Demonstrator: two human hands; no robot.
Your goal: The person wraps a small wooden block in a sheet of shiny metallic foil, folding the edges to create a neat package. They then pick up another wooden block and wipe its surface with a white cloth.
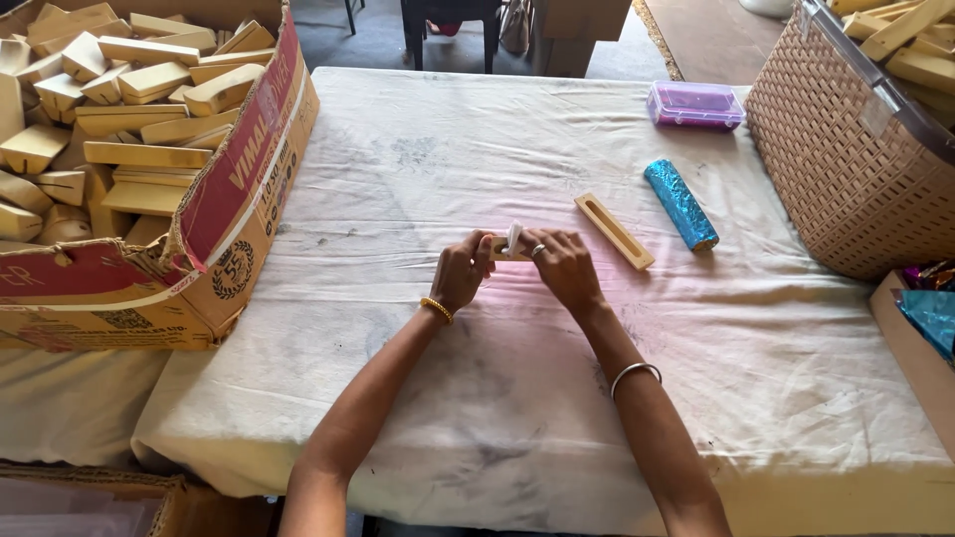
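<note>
Head view: both hands, left (461, 273) and right (564, 267), pinching a small block (500, 249) with white slip (513, 237); best kept low over surface (497, 398), pinch firm.

A small packing workshop is shown: a cloth-covered work table (557, 398) is flanked by a large cardboard carton (239, 229) heaped with wooden box parts (139, 109), a woven basket (846, 169) holding more, and a foil-wrapped roll (680, 204).
</note>
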